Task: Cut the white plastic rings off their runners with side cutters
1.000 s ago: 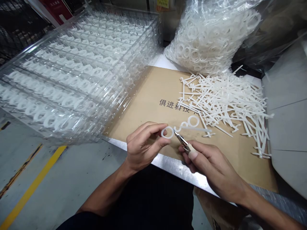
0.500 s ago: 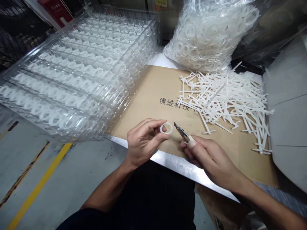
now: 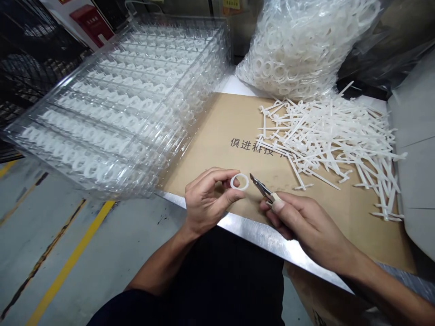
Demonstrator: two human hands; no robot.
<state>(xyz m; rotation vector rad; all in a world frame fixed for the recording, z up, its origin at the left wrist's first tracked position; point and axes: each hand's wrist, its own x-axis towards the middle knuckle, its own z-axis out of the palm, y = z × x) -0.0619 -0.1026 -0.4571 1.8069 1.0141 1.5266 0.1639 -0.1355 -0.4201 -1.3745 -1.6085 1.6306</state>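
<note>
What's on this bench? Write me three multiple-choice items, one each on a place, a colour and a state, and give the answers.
1. Where is the ring?
A) Left hand
B) Right hand
C) Cardboard

2. What colour are the loose strips?
A) Red
B) White
C) Black

3. What state are the cutters in?
A) Lying on the cardboard
B) Resting on the strips
C) Gripped in the right hand

Answers:
1. A, the thumb and fingers pinch it.
2. B, the whole pile shows white.
3. C, the fingers close around the pale handle.
</note>
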